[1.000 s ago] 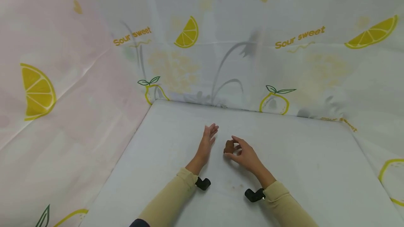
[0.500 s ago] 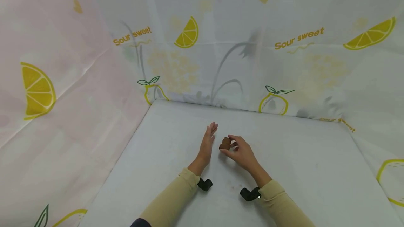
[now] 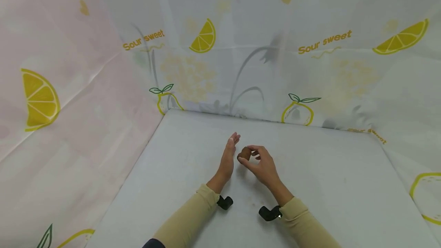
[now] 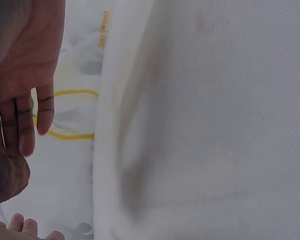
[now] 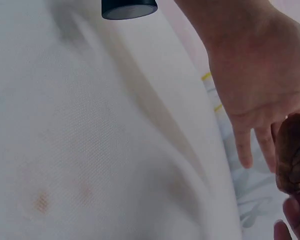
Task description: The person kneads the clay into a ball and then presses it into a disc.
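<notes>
Right hand (image 3: 263,165), just right of the frame's middle in the head view, pinches a small brown lump (image 3: 244,153) between thumb and curled fingertips, holding it a little above the white table (image 3: 327,186). What the lump is I cannot tell; in the right wrist view it shows at the right edge as a rough, dark brown piece (image 5: 293,160). Just beside it, to the frame's left, the left hand (image 3: 229,156) stands on edge with its fingers straight and loose, gripping nothing, palm turned toward the lump. The left wrist view shows that open palm (image 4: 20,75) at the upper left and the brown lump (image 4: 7,177) below its fingertips, very near them; whether they touch is unclear.

Both forearms wear beige sleeves (image 3: 186,221), each with a small black wrist camera (image 3: 224,202) at the cuff. Around the table hangs a pale cloth backdrop (image 3: 262,49) printed with yellow lemon slices and the words "Sour sweet", running along the upper half of the frame and down the left side.
</notes>
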`<state>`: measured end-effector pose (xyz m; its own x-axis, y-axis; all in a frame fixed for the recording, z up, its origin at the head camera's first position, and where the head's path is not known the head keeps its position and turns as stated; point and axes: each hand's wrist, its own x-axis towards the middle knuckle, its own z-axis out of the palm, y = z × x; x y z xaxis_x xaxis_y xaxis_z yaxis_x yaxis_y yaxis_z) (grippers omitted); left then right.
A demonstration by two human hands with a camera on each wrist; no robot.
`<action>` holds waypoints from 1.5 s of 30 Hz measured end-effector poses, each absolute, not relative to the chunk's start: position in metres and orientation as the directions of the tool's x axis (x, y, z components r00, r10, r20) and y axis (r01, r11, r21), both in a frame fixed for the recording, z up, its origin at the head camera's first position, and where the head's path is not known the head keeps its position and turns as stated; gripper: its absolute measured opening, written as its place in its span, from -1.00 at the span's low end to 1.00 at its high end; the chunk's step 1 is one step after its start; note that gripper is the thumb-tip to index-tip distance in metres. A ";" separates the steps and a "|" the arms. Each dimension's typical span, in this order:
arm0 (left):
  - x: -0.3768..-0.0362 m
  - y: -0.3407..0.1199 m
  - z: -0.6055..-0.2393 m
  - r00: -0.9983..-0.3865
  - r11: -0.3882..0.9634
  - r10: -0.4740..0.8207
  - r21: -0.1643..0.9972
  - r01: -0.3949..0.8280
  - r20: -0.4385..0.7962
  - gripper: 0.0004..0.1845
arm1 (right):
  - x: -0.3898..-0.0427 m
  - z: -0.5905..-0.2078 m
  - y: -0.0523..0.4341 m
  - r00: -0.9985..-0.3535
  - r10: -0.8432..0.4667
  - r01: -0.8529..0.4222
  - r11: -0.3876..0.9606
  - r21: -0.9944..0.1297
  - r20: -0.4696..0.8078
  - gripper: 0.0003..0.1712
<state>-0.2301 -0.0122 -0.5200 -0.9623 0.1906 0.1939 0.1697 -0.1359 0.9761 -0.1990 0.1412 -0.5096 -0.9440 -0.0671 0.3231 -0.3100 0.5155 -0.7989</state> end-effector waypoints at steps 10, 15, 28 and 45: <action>-0.224 -0.004 -0.512 -0.952 -0.110 0.189 0.968 0.224 0.242 -0.30 | -0.199 -0.508 0.132 -0.919 0.032 -0.330 0.487 -0.809 0.394 -0.41; -0.221 -0.003 -0.508 -0.954 -0.118 0.183 0.968 0.220 0.239 -0.33 | -0.200 -0.511 0.128 -0.918 0.050 -0.329 0.452 -0.829 0.392 -0.44; -0.220 -0.004 -0.502 -0.960 -0.124 0.178 0.973 0.196 0.216 -0.31 | -0.196 -0.509 0.120 -0.952 0.030 -0.277 0.334 -0.901 0.304 -0.37; -0.217 -0.002 -0.490 -0.942 -0.180 0.212 0.958 0.224 0.260 -0.21 | -0.188 -0.513 0.115 -0.941 -0.084 -0.334 0.384 -0.861 0.327 -0.24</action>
<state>-0.2168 -0.0017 -0.4896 -0.9421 0.2115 0.2600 0.2239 -0.1801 0.9578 -0.1875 0.1155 -0.5131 -0.9412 -0.0842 0.3271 -0.3335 0.3838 -0.8611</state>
